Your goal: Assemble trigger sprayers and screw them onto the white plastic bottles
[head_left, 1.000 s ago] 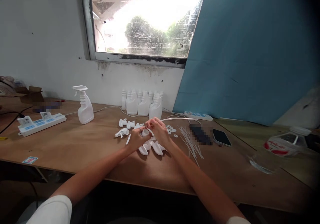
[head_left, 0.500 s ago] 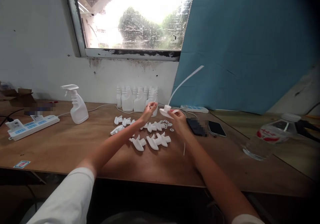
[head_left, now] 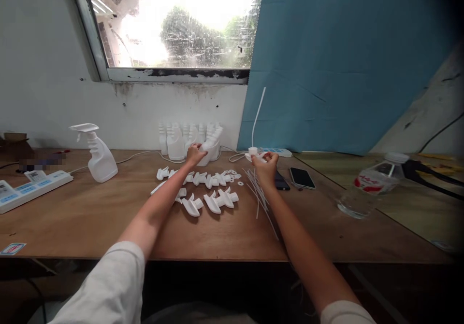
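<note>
My left hand [head_left: 195, 155] is closed on a white spray bottle [head_left: 210, 144] without a head, which leans to the right in front of the row of bottles. In my right hand [head_left: 266, 168] is a white trigger spray head [head_left: 253, 152], its collar facing up and a thin dip tube [head_left: 256, 117] rising from it. Between my arms, several loose trigger spray heads [head_left: 219, 201] lie on the table in rows. Small white washers [head_left: 232, 174] sit behind them. Beside my right forearm lies a bunch of loose dip tubes [head_left: 258, 193].
A spray bottle with its head fitted [head_left: 101, 157] stands at left, near a power strip [head_left: 39, 188]. More headless bottles [head_left: 176, 143] line the wall. On the right are a phone [head_left: 302, 178], another dark phone [head_left: 282, 181] and a large clear water bottle [head_left: 373, 186].
My left hand has taken hold of a bottle from the row and tilted it. My right hand still holds the spray head, its tube now more upright. The view has shifted slightly right.
</note>
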Demonstrator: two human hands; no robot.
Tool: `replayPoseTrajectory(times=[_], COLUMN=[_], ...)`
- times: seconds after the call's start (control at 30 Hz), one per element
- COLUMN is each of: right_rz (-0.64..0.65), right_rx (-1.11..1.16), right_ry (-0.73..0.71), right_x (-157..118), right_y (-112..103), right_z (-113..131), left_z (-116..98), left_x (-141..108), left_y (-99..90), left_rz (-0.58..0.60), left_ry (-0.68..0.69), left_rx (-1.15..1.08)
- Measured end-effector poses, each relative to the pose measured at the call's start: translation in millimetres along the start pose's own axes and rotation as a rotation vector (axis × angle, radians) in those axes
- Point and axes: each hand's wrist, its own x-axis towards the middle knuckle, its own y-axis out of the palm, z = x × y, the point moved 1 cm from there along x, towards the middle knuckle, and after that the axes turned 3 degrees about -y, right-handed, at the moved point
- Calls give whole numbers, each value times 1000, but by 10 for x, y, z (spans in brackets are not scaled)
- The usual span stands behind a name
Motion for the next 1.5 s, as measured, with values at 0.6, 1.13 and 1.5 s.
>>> replayPoseTrajectory(times=[0.6, 1.13, 1.5], right_rz=[137, 185, 203], right_rx=[-461, -468, -510], right_ry=[-365, -354, -355], right_x=[-57, -63, -57], right_y=[-62, -65, -75], right_z=[47, 41, 1], left_z=[630, 626, 640], left_x=[-969, -993, -982], left_y=[-1286, -1265, -1249], left_rz=[-336, -323, -330], left_ry=[525, 497, 494], left_rx=[391, 383, 346])
